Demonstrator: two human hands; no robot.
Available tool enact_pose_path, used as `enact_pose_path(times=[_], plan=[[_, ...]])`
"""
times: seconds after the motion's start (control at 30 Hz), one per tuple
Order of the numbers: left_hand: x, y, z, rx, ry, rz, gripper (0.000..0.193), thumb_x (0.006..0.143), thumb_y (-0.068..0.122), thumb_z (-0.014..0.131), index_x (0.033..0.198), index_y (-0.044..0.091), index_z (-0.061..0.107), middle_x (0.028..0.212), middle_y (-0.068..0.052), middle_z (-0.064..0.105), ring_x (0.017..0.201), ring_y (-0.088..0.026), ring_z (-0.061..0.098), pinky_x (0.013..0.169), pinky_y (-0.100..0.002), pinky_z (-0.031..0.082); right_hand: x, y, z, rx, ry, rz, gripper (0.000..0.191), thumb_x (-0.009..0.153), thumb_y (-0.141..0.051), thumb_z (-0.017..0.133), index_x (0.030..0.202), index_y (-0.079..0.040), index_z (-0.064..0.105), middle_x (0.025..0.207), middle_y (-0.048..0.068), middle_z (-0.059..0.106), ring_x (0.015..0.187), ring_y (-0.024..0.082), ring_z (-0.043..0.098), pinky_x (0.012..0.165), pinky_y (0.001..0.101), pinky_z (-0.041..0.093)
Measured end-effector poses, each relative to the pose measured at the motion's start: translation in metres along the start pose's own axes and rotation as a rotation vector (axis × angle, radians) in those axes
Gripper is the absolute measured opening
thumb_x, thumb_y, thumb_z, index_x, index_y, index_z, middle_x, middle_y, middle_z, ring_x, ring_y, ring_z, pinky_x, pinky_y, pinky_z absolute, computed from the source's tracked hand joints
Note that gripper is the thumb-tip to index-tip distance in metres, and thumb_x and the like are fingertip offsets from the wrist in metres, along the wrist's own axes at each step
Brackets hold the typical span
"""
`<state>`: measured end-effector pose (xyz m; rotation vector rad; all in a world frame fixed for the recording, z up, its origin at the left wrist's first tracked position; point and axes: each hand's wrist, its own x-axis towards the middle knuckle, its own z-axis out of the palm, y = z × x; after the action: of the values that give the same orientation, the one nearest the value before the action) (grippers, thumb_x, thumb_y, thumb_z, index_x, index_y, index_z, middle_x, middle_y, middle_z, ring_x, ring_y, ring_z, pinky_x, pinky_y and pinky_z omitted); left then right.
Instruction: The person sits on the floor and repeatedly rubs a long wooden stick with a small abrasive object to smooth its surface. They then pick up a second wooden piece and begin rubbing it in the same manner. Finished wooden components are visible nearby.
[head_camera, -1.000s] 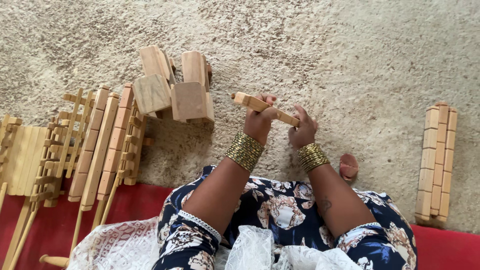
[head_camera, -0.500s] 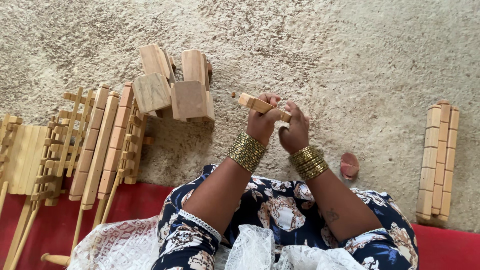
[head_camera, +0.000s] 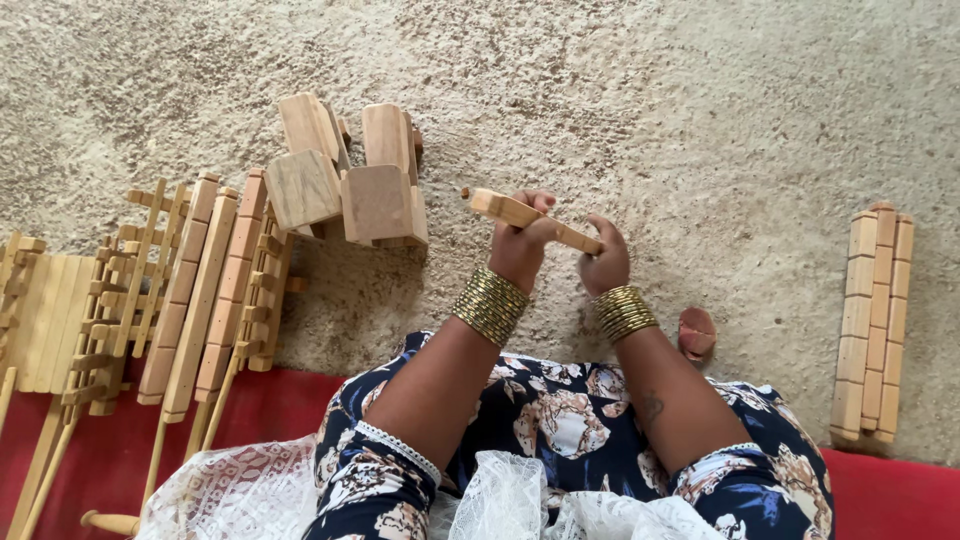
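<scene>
Since a moment ago both hands have drawn slightly nearer the body, the right hand (head_camera: 604, 264) sliding along the wooden stick (head_camera: 530, 219). Each hand is clenched around that stick, the left hand (head_camera: 521, 248) at its middle, above the rough floor (head_camera: 650, 100). Wooden blocks (head_camera: 345, 175) stand just left; slatted wooden pieces (head_camera: 200, 280) lie farther left.

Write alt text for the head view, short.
Both hands, left hand and right hand, grip one short wooden stick above a beige carpet. Chunky wooden blocks and notched wooden slats lie to the left, a row of wooden bars to the right.
</scene>
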<state>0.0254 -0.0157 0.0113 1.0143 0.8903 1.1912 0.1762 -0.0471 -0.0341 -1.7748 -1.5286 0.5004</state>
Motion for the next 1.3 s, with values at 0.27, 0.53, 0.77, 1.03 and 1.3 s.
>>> enact_pose_path(times=[0.27, 0.53, 0.77, 1.03, 1.3], plan=[[-0.005, -0.006, 0.005, -0.096, -0.044, 0.007, 0.016, 0.076, 0.001, 0.057, 0.089, 0.009, 0.050, 0.105, -0.006, 0.056, 0.092, -0.016, 0.051, 0.080, -0.028, 0.050, -0.003, 0.008, 0.000, -0.106, -0.023, 0.181, 0.049, 0.086, 0.000, 0.057, 0.133, -0.013, 0.058, 0.127, 0.012, 0.066, 0.124, 0.030, 0.056, 0.116, 0.0515, 0.031], [-0.005, 0.000, 0.004, -0.066, -0.038, 0.042, 0.014, 0.077, 0.000, 0.056, 0.087, 0.008, 0.051, 0.105, -0.007, 0.056, 0.095, -0.017, 0.055, 0.081, -0.031, 0.054, -0.009, -0.033, 0.004, -0.110, -0.046, 0.014, 0.057, 0.082, -0.004, 0.059, 0.138, -0.009, 0.051, 0.139, 0.014, 0.058, 0.132, 0.029, 0.051, 0.117, 0.0612, 0.006], [-0.009, 0.008, 0.009, -0.144, -0.071, 0.047, 0.018, 0.076, -0.002, 0.053, 0.089, 0.008, 0.048, 0.097, -0.007, 0.054, 0.083, -0.016, 0.053, 0.073, -0.029, 0.054, -0.022, -0.056, -0.006, -0.005, 0.036, -0.343, 0.053, 0.093, -0.011, 0.059, 0.144, -0.010, 0.047, 0.140, 0.012, 0.059, 0.136, 0.028, 0.051, 0.122, 0.0556, 0.002], [-0.001, 0.006, 0.002, -0.144, 0.018, -0.060, 0.015, 0.073, 0.000, 0.056, 0.083, 0.008, 0.048, 0.102, -0.006, 0.057, 0.094, -0.017, 0.058, 0.083, -0.030, 0.055, -0.002, -0.015, 0.007, -0.098, -0.031, -0.167, 0.041, 0.085, 0.001, 0.055, 0.123, -0.013, 0.061, 0.112, 0.007, 0.072, 0.109, 0.024, 0.067, 0.122, 0.0634, 0.015], [-0.004, -0.004, 0.004, -0.047, -0.060, 0.069, 0.016, 0.076, 0.002, 0.057, 0.089, 0.008, 0.049, 0.105, -0.007, 0.058, 0.093, -0.016, 0.054, 0.082, -0.030, 0.051, 0.003, 0.006, -0.001, -0.154, -0.047, 0.095, 0.034, 0.077, -0.008, 0.067, 0.111, -0.015, 0.067, 0.099, 0.003, 0.073, 0.100, 0.024, 0.067, 0.113, 0.0621, 0.025]])
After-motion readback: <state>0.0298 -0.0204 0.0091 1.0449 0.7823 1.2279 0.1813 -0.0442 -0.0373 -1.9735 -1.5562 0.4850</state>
